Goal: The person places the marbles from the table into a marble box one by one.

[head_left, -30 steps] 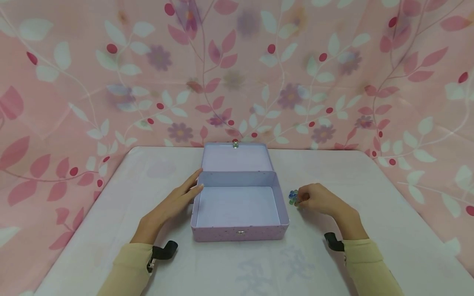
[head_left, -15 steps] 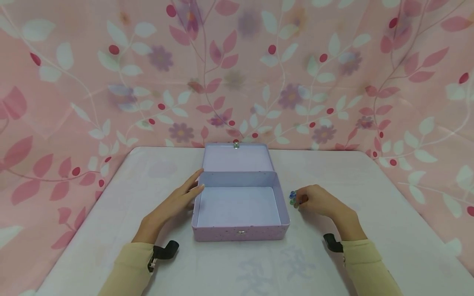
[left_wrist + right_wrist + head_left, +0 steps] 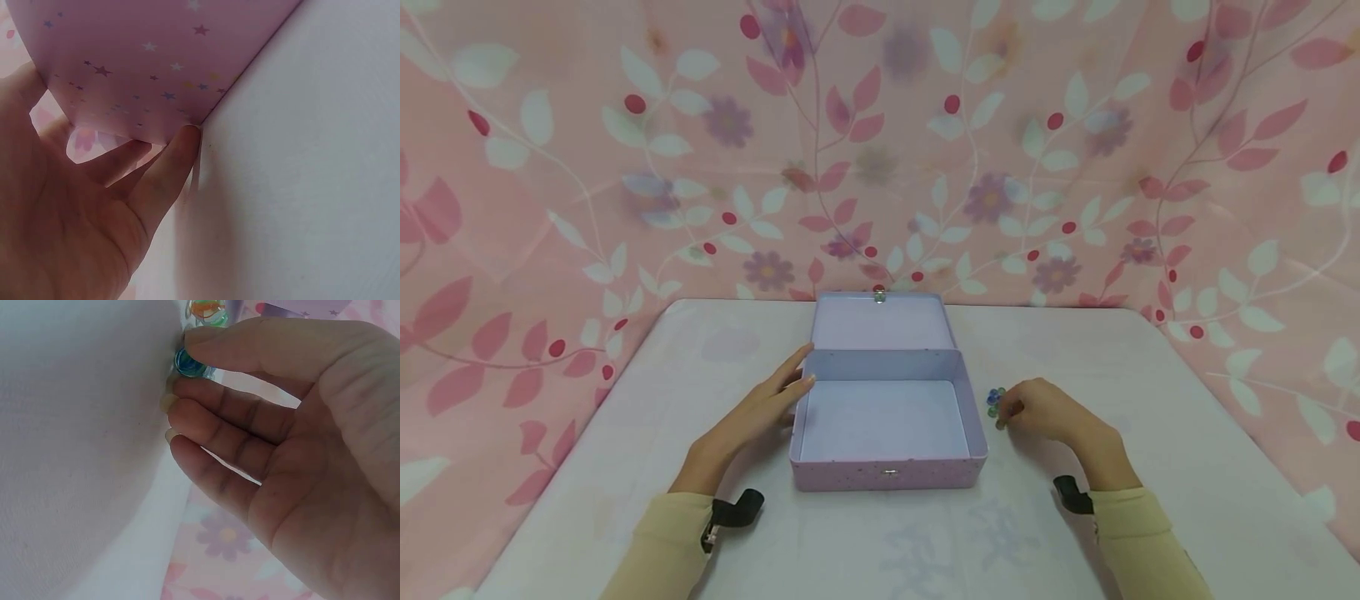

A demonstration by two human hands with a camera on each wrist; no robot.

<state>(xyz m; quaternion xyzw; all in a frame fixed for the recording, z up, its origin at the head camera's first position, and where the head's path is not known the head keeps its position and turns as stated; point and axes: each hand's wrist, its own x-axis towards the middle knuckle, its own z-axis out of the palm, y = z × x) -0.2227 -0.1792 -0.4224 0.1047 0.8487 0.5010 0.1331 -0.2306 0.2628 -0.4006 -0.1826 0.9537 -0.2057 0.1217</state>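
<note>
A lilac tin box (image 3: 889, 475) with small stars on its pink-lilac side stands in the middle of the table, its lid (image 3: 882, 321) folded back. My left hand (image 3: 748, 425) rests against the box's left side, fingers fairly straight; the left wrist view shows fingertips touching the starry wall (image 3: 150, 69) near its lower edge. Right of the box lie several glass marbles (image 3: 993, 398), blue and green, partly hidden by my right hand (image 3: 1052, 412). In the right wrist view a blue marble (image 3: 189, 363) sits pinched between thumb and fingers, beside an orange-and-green marble (image 3: 208, 309).
A white cloth with faint blue prints covers the table (image 3: 1150, 367). Behind and at both sides hangs a pink floral curtain (image 3: 880, 167). The box's inside floor (image 3: 883, 421) shows plain pale blue.
My right hand's fingertips have shifted slightly toward the near side of the marbles, and more of the marbles show now. The left hand has stayed against the box.
</note>
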